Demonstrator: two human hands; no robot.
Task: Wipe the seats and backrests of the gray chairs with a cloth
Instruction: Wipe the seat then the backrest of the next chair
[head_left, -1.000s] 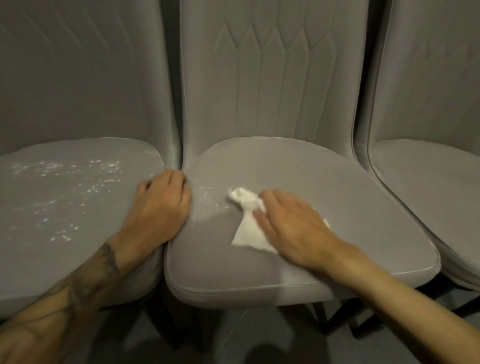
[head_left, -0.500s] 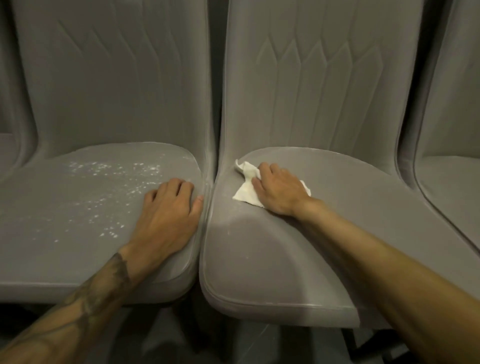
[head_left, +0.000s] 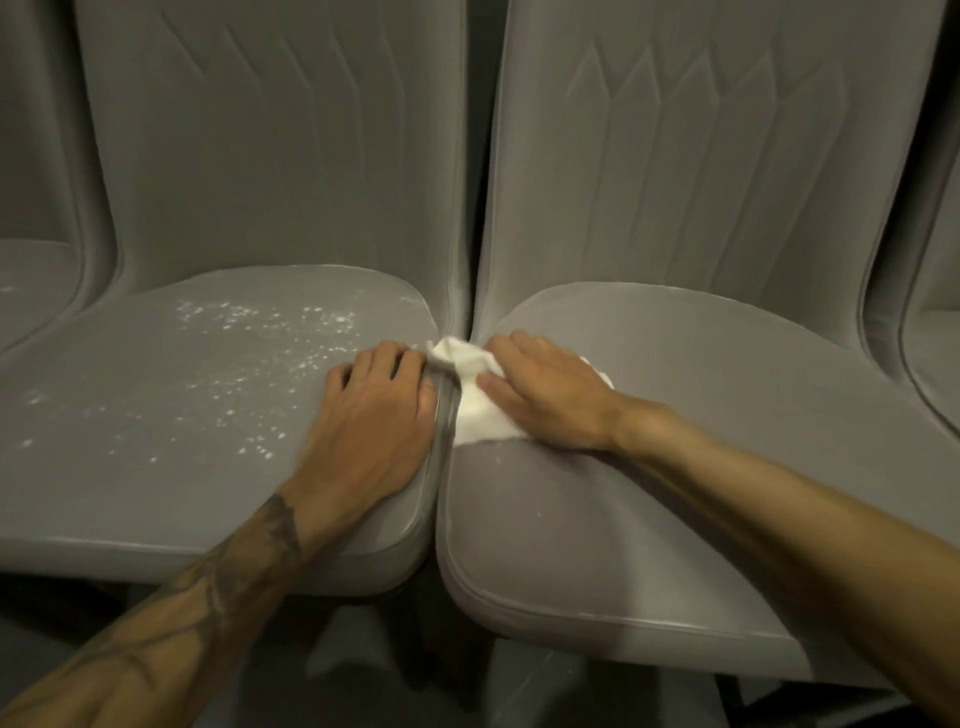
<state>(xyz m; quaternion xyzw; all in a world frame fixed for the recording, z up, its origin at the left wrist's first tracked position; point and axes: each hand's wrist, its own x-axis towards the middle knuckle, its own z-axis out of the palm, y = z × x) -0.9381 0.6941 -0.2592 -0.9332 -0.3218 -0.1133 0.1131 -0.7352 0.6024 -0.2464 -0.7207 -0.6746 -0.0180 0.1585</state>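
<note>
Firmly, right hand (head_left: 545, 400), fingers (head_left: 511, 345) straight, pressing cloth (head_left: 478, 415) on right seat (head_left: 727, 389), left hand (head_left: 369, 415) released on speckled seat (head_left: 156, 415)

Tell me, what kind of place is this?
Likely an indoor dining or waiting area, hard to say: matching gray padded chairs stand side by side, the right hand pressing a cloth on one.

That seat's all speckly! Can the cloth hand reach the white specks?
Probably, but not straight: the left hand rests flat between the cloth and the specks, so the right hand must pass over it.
</note>
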